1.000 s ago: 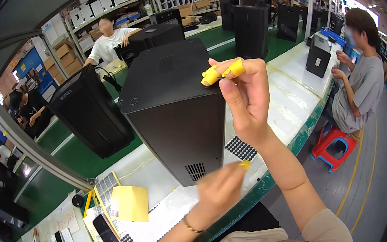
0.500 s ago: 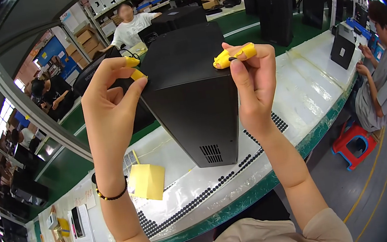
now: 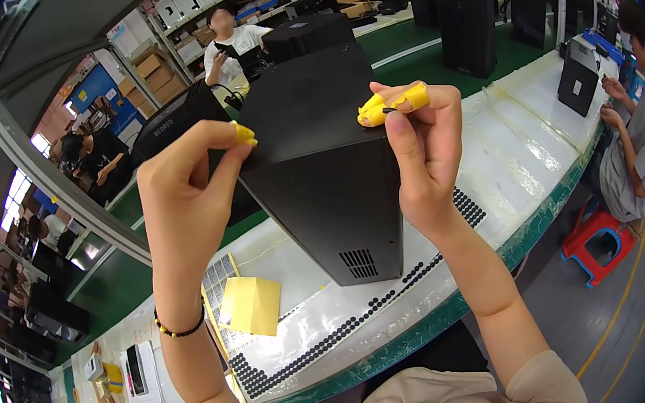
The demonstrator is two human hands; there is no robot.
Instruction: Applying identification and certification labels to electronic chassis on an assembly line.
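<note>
A tall black speaker-like cabinet (image 3: 321,193) stands on the worktable, with a slotted vent low on the side facing me. At its upper left corner, my left hand (image 3: 196,185) has thumb and yellow-wrapped fingertips pressed together. Whatever they pinch, if anything, is too small to tell. My right hand (image 3: 425,152) is at the upper right corner, its yellow-wrapped fingers and thumb closed on a small black round pad (image 3: 389,110). Rows of similar black pads (image 3: 316,344) lie on a sheet along the table's near edge.
Yellow paper (image 3: 251,305) lies left of the cabinet on a gridded sheet. Farther left are a phone (image 3: 135,369) and papers. More black cabinets (image 3: 466,27) stand on the green line behind. Co-workers sit around; a red stool (image 3: 597,244) is at right.
My left fingers have closed from a spread pose into a pinch at the cabinet's corner. My right hand stays nearly in place. A co-worker at the back has raised a hand.
</note>
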